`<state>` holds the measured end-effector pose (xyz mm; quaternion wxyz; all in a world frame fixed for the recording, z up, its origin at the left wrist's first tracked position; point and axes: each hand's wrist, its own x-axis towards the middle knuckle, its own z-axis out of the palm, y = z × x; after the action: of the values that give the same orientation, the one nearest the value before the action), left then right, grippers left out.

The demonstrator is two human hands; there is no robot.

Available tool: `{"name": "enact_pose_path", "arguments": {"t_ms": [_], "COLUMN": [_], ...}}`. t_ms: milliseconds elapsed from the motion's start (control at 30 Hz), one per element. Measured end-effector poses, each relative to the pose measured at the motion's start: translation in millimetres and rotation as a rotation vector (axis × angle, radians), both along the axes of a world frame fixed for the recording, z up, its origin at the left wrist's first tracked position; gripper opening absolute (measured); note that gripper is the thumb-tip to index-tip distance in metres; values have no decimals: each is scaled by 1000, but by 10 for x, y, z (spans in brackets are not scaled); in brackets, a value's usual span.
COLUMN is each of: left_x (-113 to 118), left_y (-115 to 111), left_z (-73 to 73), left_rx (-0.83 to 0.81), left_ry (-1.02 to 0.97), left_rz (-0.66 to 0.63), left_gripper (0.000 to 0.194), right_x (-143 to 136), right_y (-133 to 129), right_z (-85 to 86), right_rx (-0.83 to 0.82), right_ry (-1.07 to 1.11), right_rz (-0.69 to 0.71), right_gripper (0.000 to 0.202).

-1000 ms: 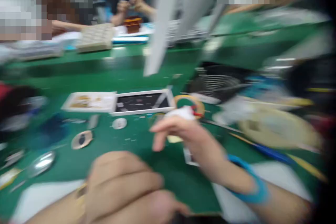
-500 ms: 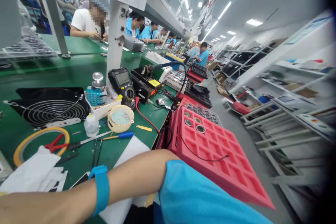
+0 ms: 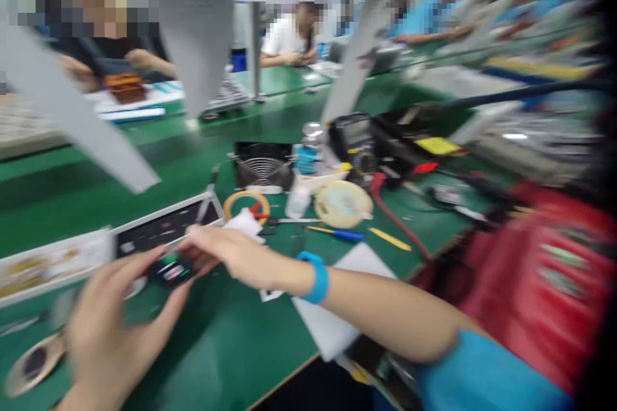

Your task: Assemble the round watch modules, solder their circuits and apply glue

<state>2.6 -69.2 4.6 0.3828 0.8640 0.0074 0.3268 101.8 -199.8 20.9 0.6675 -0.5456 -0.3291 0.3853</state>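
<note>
While a green counter [image 3: 226, 359] is spanning the view, a blurred red tray [image 3: 535, 276] is lying beyond its right edge. The left hand [image 3: 108, 314] is gripping a small dark device [image 3: 172, 270] between thumb and fingers. The right hand [image 3: 236, 257], wearing a blue strap [image 3: 319, 279], is curling its fingers at the device's right side; blur is hiding whether it is gripping too. A black tray [image 3: 164, 228] is sitting behind the hands, and a tape roll [image 3: 231, 205] is resting beside it. Smallest, the device is showing green and pink patches above the counter.
</note>
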Motion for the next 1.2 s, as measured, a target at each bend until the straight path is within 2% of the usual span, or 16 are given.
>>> {"name": "enact_pose_path", "arguments": {"t_ms": [67,100,167,333,467,600,767,967,1200], "left_x": [-292,-367,-390,-265,-294,-311,-301,-305,-334], "left_y": [219,266,286,237,244,250,257,276,262], "left_z": [134,180,219,181,178,192,204,234,239], "left_rx": [210,278,307,248,252,251,215,164,259], "left_ry": [19,53,81,103,115,111,105,57,-16], "left_rz": [178,214,228,163,151,162,156,97,54], "left_gripper": [43,44,42,43,48,45,42,44,52], "right_x": [-23,-13,23,45,51,76,101,102,111], "right_y": [129,152,148,99,120,132,155,92,72], "right_z": [-72,-98,-119,-94,-104,-127,-124,-40,-9], "right_rx": [-1,15,21,-17,-35,-66,-30,49,118], "right_ry": [113,100,47,-58,-60,-75,103,299,303], "right_rz": [61,60,62,44,42,44,69,161,193], "right_gripper": [46,44,41,41,45,48,59,48,46]}}
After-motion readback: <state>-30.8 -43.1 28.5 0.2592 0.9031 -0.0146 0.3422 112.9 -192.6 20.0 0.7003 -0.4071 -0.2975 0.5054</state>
